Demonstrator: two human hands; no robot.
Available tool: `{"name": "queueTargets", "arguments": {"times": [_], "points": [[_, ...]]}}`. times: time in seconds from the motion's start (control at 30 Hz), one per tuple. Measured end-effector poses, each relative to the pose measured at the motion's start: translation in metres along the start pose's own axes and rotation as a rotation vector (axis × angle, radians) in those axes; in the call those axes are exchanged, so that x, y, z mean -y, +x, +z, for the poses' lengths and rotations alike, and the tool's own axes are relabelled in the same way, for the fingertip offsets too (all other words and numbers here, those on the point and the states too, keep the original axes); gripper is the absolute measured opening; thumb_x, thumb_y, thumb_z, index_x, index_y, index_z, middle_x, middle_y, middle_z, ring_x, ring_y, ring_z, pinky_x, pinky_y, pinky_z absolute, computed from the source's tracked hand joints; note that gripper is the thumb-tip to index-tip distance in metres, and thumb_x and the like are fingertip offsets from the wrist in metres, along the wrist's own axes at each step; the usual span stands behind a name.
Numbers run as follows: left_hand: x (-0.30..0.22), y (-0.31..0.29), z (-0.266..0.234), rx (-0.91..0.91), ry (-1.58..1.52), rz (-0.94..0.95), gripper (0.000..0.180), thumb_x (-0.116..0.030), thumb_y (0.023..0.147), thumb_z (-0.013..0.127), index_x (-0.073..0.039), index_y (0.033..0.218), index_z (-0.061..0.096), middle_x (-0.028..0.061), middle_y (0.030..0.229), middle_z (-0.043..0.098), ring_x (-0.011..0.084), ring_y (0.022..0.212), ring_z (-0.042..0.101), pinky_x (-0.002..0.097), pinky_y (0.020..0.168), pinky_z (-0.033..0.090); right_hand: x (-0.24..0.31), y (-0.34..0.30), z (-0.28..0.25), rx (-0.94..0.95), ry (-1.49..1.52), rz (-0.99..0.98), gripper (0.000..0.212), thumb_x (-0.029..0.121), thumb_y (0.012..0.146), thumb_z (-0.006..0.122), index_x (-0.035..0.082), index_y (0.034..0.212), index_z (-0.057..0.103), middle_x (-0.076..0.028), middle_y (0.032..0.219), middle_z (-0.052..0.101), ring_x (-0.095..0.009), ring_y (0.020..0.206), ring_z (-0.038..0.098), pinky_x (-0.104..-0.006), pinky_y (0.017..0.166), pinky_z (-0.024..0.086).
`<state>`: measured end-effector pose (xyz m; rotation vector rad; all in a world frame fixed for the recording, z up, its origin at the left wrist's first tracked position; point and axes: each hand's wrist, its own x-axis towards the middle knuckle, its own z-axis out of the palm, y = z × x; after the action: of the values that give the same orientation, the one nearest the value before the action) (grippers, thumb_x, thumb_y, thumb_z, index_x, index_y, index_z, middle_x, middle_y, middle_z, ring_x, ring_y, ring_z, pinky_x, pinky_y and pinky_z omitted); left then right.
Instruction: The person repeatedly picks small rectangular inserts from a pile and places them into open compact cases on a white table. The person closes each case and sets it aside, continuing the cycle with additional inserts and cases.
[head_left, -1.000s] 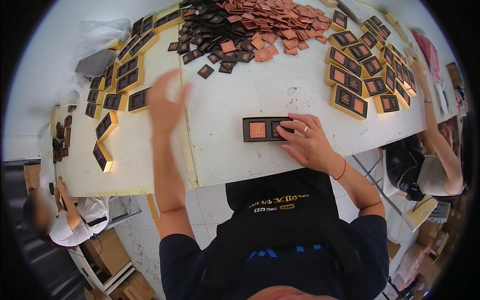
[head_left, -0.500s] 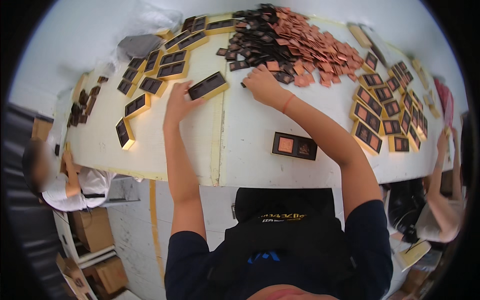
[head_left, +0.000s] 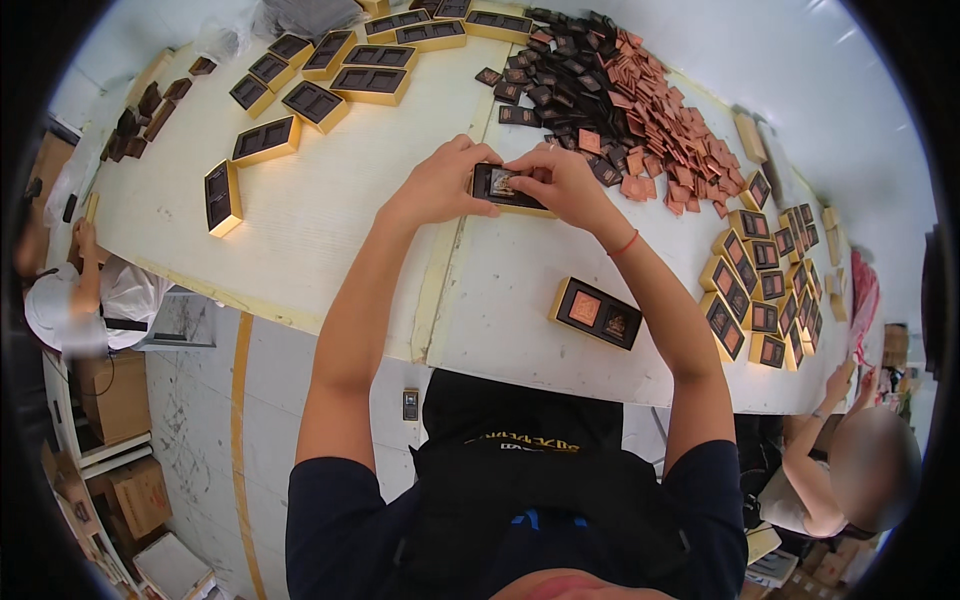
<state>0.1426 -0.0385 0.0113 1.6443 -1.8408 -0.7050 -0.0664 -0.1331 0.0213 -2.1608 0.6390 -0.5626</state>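
Note:
A small gold box with a black insert (head_left: 535,211) lies on the table in front of me. My left hand (head_left: 442,182) grips its left end, thumb on the near side and fingers at the far side. My right hand (head_left: 566,188) is closed over the right part of the box, thumb and fingers on a dark square piece (head_left: 502,183) with a pale printed mark, at the left compartment. The right compartment is hidden under the right hand. Nearer to me lies another gold box (head_left: 566,312), holding one copper square and one dark square side by side.
A heap of dark squares (head_left: 570,85) and copper squares (head_left: 675,125) spreads beyond my hands. Unfilled gold boxes (head_left: 267,155) stand at left, several filled ones (head_left: 722,345) at right. Brown pieces (head_left: 130,125) lie far left. People sit at both table ends.
My right hand has left the edge of the heap and come to the box with a dark square. The left hand has brought the box nearer to the right hand. The whole view has shifted.

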Motion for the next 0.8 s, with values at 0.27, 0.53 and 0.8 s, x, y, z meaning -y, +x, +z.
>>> {"name": "queueTargets", "arguments": {"times": [0.27,0.53,0.8], "points": [[-0.003,-0.001,-0.003,0.027,-0.017,-0.003,0.056,-0.030,0.068,0.089,-0.014,0.114,0.063,0.0071,0.108,0.056,0.0262,0.103,0.058,0.0375,0.086,0.049,0.003,-0.008,0.014,-0.163,-0.270,-0.245,0.018,0.012,0.079,0.079,0.004,0.093,0.071,-0.010,0.095,0.062,-0.027,0.085,0.062,-0.0368,0.075,0.050],[0.004,0.007,0.005,0.035,-0.224,-0.084,0.024,-0.009,0.088,0.074,-0.005,0.109,0.064,0.0069,0.104,0.060,0.0139,0.091,0.058,0.0291,0.080,0.048,-0.027,0.009,-0.034,-0.270,-0.221,0.013,0.023,0.013,0.080,0.079,0.001,0.095,0.065,-0.010,0.095,0.063,-0.024,0.083,0.063,-0.0337,0.074,0.053],[0.026,0.014,0.026,-0.013,-0.466,-0.070,0.026,-0.013,0.081,0.078,-0.004,0.101,0.064,0.0082,0.096,0.062,0.0180,0.083,0.057,0.0327,0.076,0.048,-0.065,0.005,-0.073,-0.370,-0.474,0.025,0.011,0.012,0.087,0.069,0.006,0.094,0.074,-0.011,0.086,0.067,-0.030,0.082,0.065,-0.0402,0.074,0.052]]}}
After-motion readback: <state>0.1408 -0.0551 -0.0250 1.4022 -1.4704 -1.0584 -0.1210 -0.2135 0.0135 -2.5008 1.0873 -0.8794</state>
